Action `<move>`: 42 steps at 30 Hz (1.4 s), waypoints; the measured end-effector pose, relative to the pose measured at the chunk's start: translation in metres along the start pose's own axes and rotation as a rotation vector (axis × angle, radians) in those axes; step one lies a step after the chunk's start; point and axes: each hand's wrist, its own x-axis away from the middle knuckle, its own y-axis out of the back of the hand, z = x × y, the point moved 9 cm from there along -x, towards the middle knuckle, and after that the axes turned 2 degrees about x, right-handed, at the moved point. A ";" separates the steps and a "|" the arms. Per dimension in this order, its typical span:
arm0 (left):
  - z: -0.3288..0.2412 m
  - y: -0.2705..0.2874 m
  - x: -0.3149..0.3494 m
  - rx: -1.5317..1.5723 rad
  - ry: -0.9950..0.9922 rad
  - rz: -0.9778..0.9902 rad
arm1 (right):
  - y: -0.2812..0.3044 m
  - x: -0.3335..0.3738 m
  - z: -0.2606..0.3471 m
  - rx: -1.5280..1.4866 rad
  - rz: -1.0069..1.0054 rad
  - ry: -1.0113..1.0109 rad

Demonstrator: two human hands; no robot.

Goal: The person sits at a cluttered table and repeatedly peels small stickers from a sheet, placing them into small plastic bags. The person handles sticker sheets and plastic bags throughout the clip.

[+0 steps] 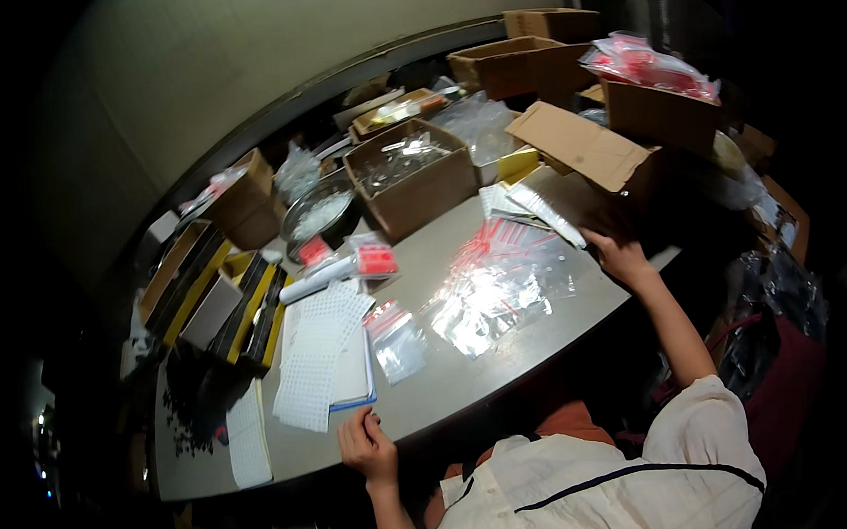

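My left hand (367,447) is at the table's front edge, its fingers curled into a loose fist with nothing visible in them. It is just below a notepad with a blue edge (359,400) and several printed white sheets (319,349). At the table's right side, my right hand (620,258) reaches to the end of a white rolled sheet (549,214); motion blur and shadow hide its finger grip. Left of that hand spreads a pile of clear zip bags with red strips (495,290). Another small stack of zip bags (396,341) lies beside the sheets.
Cardboard boxes (411,194) line the back, one holding clear pieces. A metal bowl (295,234) contains white bits. Black-and-yellow bins (241,315) stand at left, near small black parts (189,407). A cardboard flap (579,144) juts above my right hand.
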 end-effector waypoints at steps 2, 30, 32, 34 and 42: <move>0.004 0.000 0.009 -0.031 0.009 0.000 | -0.038 0.016 -0.021 -0.281 0.326 -0.319; 0.161 0.021 -0.047 -0.490 0.678 0.653 | -0.019 0.052 -0.074 -0.282 0.010 -0.468; 0.157 0.028 -0.056 -0.615 0.603 0.585 | -0.018 0.048 -0.074 -0.287 -0.003 -0.431; 0.165 0.037 -0.061 -0.546 0.590 0.477 | -0.010 0.041 -0.067 -0.311 -0.017 -0.416; 0.176 0.024 -0.080 0.806 1.088 0.159 | -0.044 0.069 -0.105 -0.292 0.085 -0.438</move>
